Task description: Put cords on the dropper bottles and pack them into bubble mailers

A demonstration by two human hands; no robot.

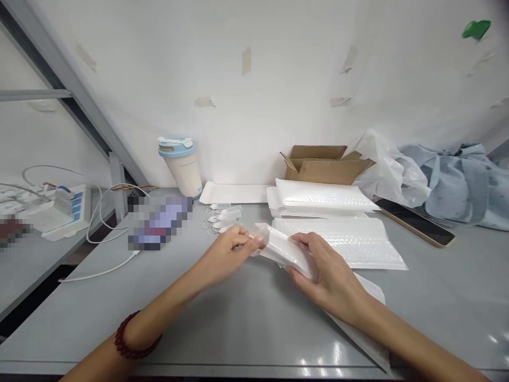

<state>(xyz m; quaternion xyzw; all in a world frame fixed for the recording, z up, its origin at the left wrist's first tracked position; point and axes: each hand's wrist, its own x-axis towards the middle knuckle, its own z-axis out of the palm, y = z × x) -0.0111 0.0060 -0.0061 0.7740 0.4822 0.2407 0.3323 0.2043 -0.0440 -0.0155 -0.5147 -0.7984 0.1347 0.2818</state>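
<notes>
A white bubble mailer (288,249) is held above the grey table between both hands, tilted, with one end toward the left. My right hand (324,273) wraps round its body, thumb below and fingers on top. At the left end my left hand (233,249) pinches the thin, translucent edge between thumb and fingers. Just behind my left hand lies a small pile of white tags with string loops (225,216). More bubble mailers (358,241) lie flat behind my right hand, with a stack of them (324,195) farther back. Under my right forearm lies another white sheet or mailer (369,289), partly hidden.
A lidded cup (183,170) stands at the wall beside a flat white mailer (238,193). Back right are an open cardboard box (326,170), a plastic bag (392,170), a phone (417,223) and bundled cloth (461,185). A white cable (99,277) and power strip (69,209) are left.
</notes>
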